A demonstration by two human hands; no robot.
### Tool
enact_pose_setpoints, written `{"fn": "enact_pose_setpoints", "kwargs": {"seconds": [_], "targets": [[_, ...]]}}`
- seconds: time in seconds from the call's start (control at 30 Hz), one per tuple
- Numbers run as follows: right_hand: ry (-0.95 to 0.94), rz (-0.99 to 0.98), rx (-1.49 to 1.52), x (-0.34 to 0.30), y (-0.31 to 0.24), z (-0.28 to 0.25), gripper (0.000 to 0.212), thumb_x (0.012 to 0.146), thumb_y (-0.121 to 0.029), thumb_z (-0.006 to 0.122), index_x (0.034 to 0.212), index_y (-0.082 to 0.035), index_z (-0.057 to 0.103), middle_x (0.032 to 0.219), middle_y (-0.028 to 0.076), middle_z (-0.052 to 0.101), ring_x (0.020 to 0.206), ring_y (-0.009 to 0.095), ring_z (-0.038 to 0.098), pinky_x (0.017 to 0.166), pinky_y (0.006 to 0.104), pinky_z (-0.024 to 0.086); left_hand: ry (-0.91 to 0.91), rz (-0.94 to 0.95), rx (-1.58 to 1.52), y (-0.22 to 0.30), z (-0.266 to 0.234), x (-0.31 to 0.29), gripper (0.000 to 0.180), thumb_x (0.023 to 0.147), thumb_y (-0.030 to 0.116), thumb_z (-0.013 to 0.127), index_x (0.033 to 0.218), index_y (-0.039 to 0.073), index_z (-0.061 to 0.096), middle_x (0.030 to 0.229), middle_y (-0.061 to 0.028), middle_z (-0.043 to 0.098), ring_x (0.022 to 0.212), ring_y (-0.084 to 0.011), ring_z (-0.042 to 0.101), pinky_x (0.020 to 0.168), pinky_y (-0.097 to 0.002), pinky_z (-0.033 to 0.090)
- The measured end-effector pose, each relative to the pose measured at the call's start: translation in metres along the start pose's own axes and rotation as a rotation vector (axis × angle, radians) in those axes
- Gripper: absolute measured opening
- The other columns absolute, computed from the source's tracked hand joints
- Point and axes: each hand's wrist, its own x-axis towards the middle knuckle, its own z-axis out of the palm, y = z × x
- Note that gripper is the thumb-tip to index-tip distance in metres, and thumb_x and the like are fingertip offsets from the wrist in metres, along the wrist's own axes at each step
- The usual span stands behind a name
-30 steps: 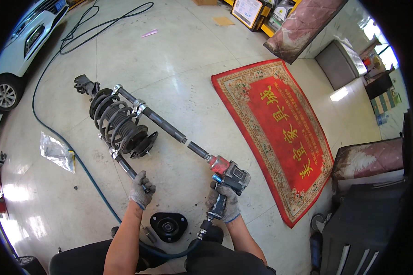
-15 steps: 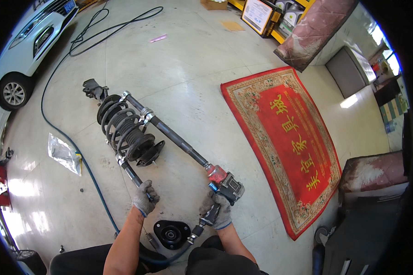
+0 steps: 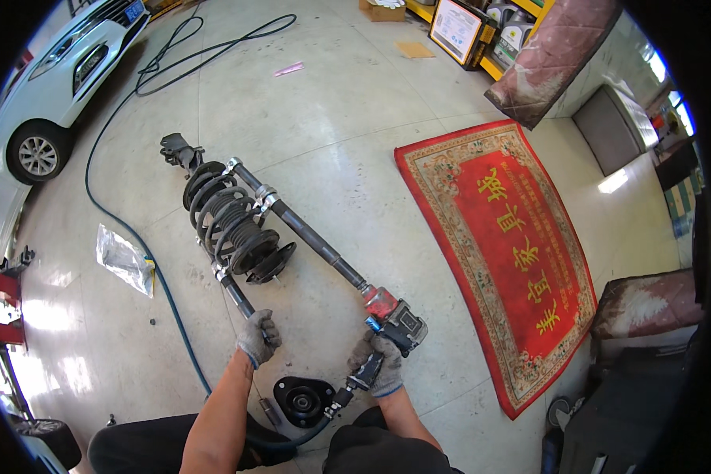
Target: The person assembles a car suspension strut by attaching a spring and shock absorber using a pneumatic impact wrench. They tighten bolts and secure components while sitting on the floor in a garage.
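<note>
A strut with a black coil spring point(image 3: 231, 215) lies on the floor, a spring compressor rod along each side. My gloved left hand point(image 3: 259, 338) is closed round the near end of the left compressor rod point(image 3: 235, 294). In my gloved right hand point(image 3: 381, 360) is the handle of an impact wrench point(image 3: 407, 325) with a red nose. The wrench's nose meets the near end of the longer right compressor rod point(image 3: 312, 241). A black strut mount point(image 3: 302, 400) lies on the floor between my forearms, beside a small cylindrical metal piece point(image 3: 270, 411).
An air hose point(image 3: 159, 276) curves across the floor at left, joining the wrench. A clear plastic bag point(image 3: 125, 261) lies against it. At upper left stands a white car point(image 3: 55, 87). A red patterned mat point(image 3: 505, 268) covers the right side, near a dark cabinet point(image 3: 632, 403).
The whole scene has shifted a little right and down in the picture. Both hands keep their grips, and the strut and compressor show no clear movement against the floor.
</note>
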Motion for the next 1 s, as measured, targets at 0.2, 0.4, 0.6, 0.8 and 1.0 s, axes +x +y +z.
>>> {"fn": "enact_pose_setpoints", "kwargs": {"seconds": [0.2,0.4,0.6,0.8,1.0], "targets": [[-0.001,0.032,-0.011,0.001,-0.004,0.001,0.021,0.086,-0.021,0.068,0.103,-0.010,0.063,0.071,0.001,0.052,0.065,0.018,0.055,0.063,0.0372,0.047,-0.023,-0.001,-0.002,0.001,0.002,0.000,0.031,0.095,0.021,0.063,0.073,0.023,0.041,0.057,0.0094,0.036,0.045,-0.0082,0.033,0.043,-0.0265,0.029],[-0.019,0.014,0.053,0.003,0.006,0.000,0.020,0.085,-0.021,0.068,0.102,-0.010,0.063,0.071,0.000,0.052,0.066,0.018,0.055,0.064,0.0365,0.047,0.015,-0.002,-0.012,0.002,0.002,-0.001,0.030,0.095,0.020,0.062,0.074,0.023,0.041,0.057,0.0092,0.037,0.046,-0.0080,0.034,0.043,-0.0264,0.030],[0.002,-0.032,-0.027,0.003,0.008,0.001,0.021,0.085,-0.021,0.068,0.102,-0.011,0.063,0.071,0.000,0.051,0.066,0.019,0.055,0.064,0.0367,0.048,-0.020,0.003,0.003,0.002,0.003,-0.001,0.030,0.095,0.020,0.062,0.074,0.023,0.041,0.058,0.0091,0.037,0.046,-0.0079,0.034,0.043,-0.0258,0.030],[-0.003,0.026,0.000,0.006,0.002,0.003,0.027,0.086,-0.021,0.067,0.109,-0.008,0.062,0.071,0.000,0.052,0.066,0.019,0.057,0.064,0.0383,0.048,-0.024,-0.023,-0.007,0.008,-0.002,-0.002,0.031,0.094,0.020,0.064,0.073,0.023,0.041,0.058,0.0088,0.037,0.046,-0.0081,0.033,0.044,-0.0258,0.030],[0.017,0.009,0.017,-0.013,0.008,-0.001,0.030,0.087,-0.022,0.066,0.113,-0.007,0.062,0.069,0.001,0.051,0.064,0.020,0.055,0.063,0.0386,0.048,0.092,0.023,-0.077,0.002,0.008,0.003,0.028,0.093,0.018,0.065,0.076,0.021,0.043,0.058,0.0081,0.038,0.046,-0.0088,0.036,0.044,-0.0264,0.033]]}}
